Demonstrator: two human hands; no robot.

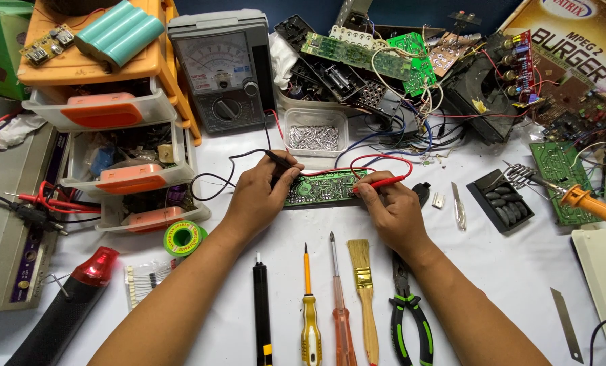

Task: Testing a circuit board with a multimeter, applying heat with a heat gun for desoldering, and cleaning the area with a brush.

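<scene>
Lying crosswise on the white table [519, 271], the green circuit board [320, 188] spans both hands, the left hand [259, 196] pinching a black probe [280, 161] at its left end, the right hand [391, 210] pinching a red probe [383, 182] at its right.

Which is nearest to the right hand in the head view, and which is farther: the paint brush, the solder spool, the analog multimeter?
Measured from the right hand:
1. Paint brush, just below the hand, slightly toward the left.
2. Analog multimeter, up at the back of the table, left of the hand.
3. Solder spool, far left, beyond the left hand.
</scene>
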